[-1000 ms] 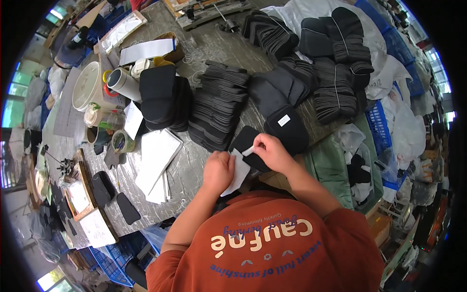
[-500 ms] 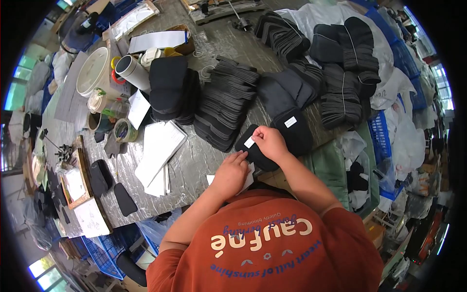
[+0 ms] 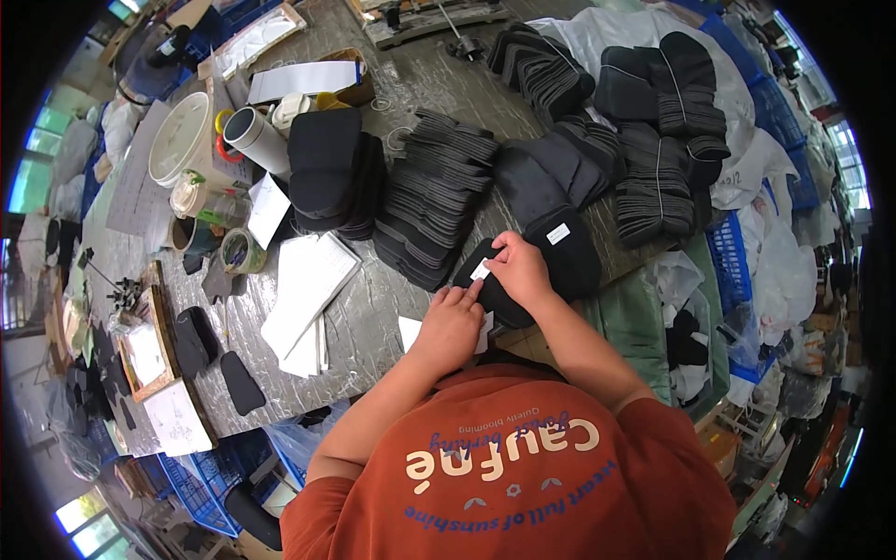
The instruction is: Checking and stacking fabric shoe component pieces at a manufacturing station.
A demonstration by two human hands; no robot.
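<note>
A black, rounded, insole-like pad (image 3: 504,303) lies at the table's near edge, under both my hands. On it sits a small white label (image 3: 480,272). My right hand (image 3: 523,271) is closed in a pinch at the label's right side. My left hand (image 3: 451,325) rests on the pad's left edge with fingers stretched, the index fingertip touching the label's lower end. Just beyond my right hand, another black pad (image 3: 577,257) bears a similar white label (image 3: 558,233). White paper (image 3: 408,331) shows partly from beneath my left hand.
Stacks of black pads (image 3: 434,201) stand ahead, with tied bundles (image 3: 656,182) farther right. To the left are white sheets (image 3: 308,289), a glass jar (image 3: 243,250), a white tumbler (image 3: 252,133) and a bucket (image 3: 177,140). A green cloth (image 3: 621,322) hangs at right.
My left index finger has moved up and right onto the label. My right hand has shifted slightly, its fingertips now higher beside the label.
</note>
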